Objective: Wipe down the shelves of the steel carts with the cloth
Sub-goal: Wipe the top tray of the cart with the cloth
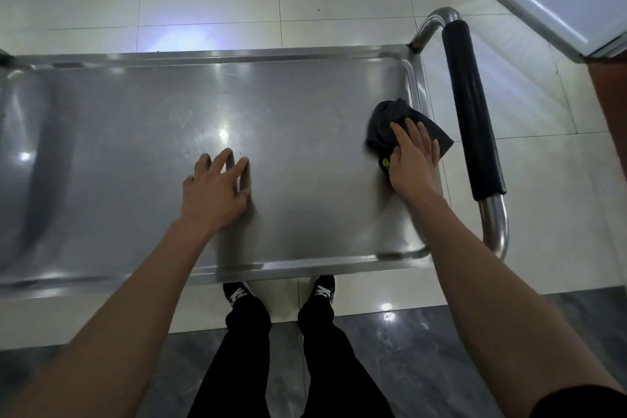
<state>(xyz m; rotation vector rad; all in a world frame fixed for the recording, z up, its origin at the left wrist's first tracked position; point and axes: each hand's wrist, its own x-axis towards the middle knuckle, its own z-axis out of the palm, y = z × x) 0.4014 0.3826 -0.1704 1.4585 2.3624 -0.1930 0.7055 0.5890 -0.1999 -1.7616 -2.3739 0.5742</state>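
Head view: we press the dark cloth (400, 125) flat under our right hand (412, 159), fingers straight, at 3 o'clock on the steel cart's top shelf (305, 95), beside the black handle (473, 108). Our left hand (213, 192) rests spread at center.

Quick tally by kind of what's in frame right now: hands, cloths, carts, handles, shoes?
Hands: 2, left hand and right hand
Cloths: 1, dark cloth under the right hand
Steel carts: 1, top shelf
Padded cart handles: 1, black handle
Shoes: 2, black shoes
Total: 7
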